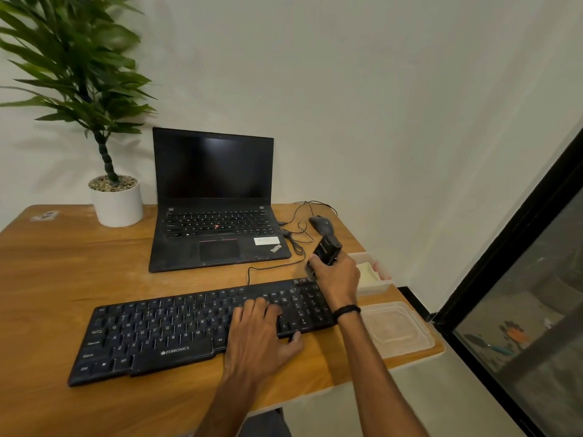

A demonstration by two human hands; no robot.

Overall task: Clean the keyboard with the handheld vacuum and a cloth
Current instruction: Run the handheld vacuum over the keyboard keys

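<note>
Right hand (339, 279) grips small black handheld vacuum (326, 250) at black plastic keyboard's (157, 335) far-right corner; left hand (255, 335) rests flat on keys.

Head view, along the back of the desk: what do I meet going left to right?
Potted plant → laptop → mouse → white tray.
</note>
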